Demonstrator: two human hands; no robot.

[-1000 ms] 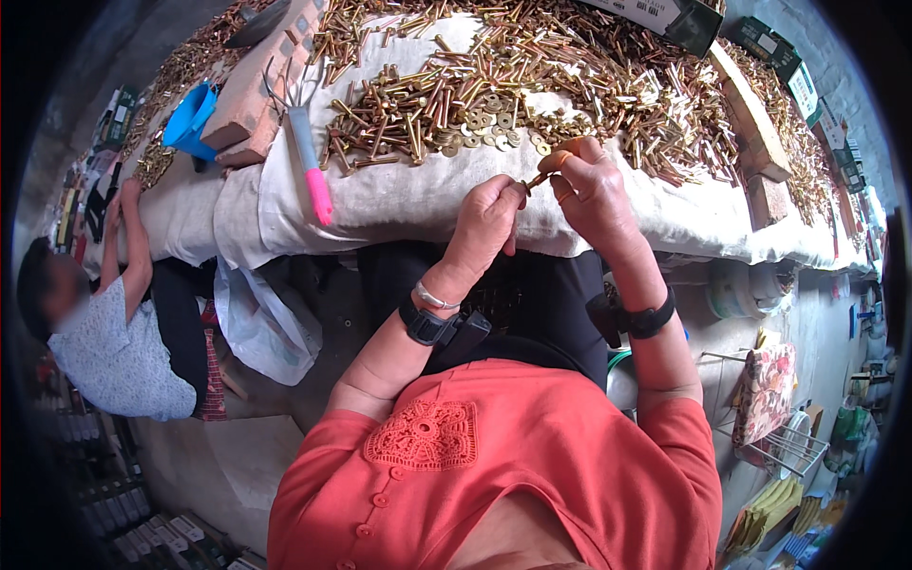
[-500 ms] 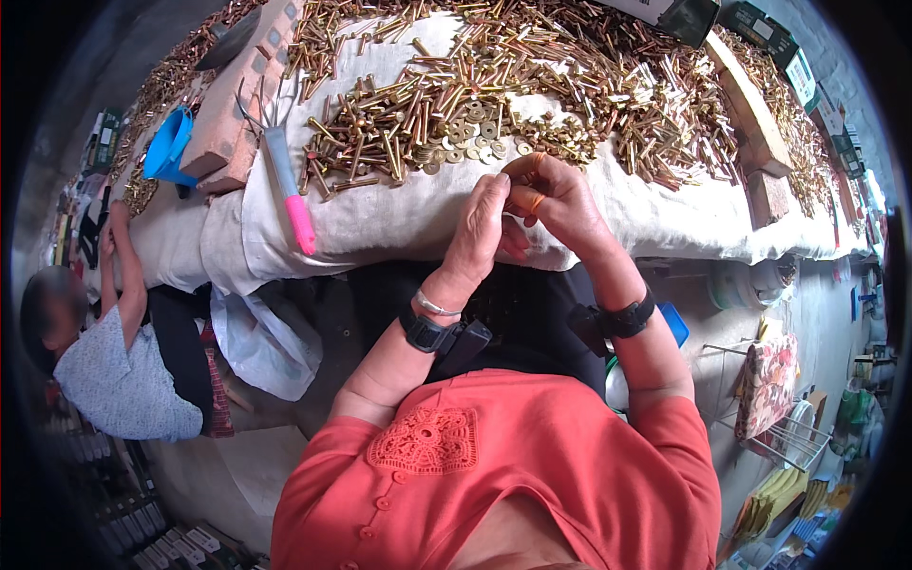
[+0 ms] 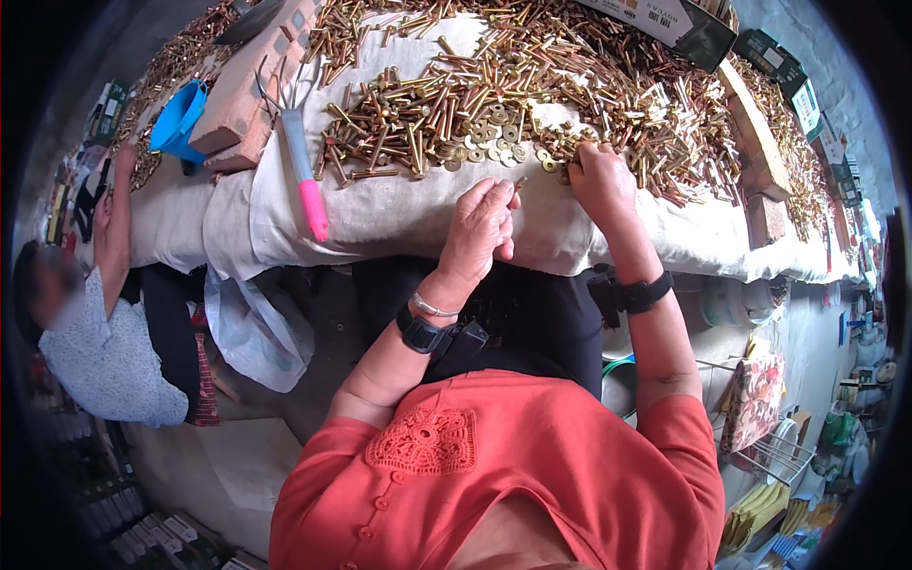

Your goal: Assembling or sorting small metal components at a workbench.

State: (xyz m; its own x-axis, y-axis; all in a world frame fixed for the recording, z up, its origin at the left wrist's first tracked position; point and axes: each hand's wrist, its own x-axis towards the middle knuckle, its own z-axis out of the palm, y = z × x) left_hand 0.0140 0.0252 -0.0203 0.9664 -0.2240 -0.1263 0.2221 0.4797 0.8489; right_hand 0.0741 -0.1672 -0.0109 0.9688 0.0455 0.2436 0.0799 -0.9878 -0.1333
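My left hand [image 3: 480,226] is closed in front of the heap, above the cloth's near edge. Between its thumb and fingers the end of a bolt [image 3: 521,181] pokes out; the rest is hidden in the hand. My right hand [image 3: 604,185] reaches to the near edge of the pile, its fingers bent down and pressed together among small brass-coloured pieces; what they grip is hidden. Just left of it lie flat round washers [image 3: 499,142]. Many gold-coloured bolts [image 3: 446,114] are heaped on the pale cloth [image 3: 399,223] behind both hands.
A hand rake with a pink-ended handle [image 3: 306,180] lies left, beside bricks [image 3: 237,142] and a blue plastic container [image 3: 179,119]. A wooden block [image 3: 755,133] bounds the heap on the right. Boxes [image 3: 689,33] stand behind. Another person [image 3: 114,351] works at far left.
My hands were together; now the right has moved away, right and forward, to the pile's edge. The left stays near its place, with a bolt end now showing.
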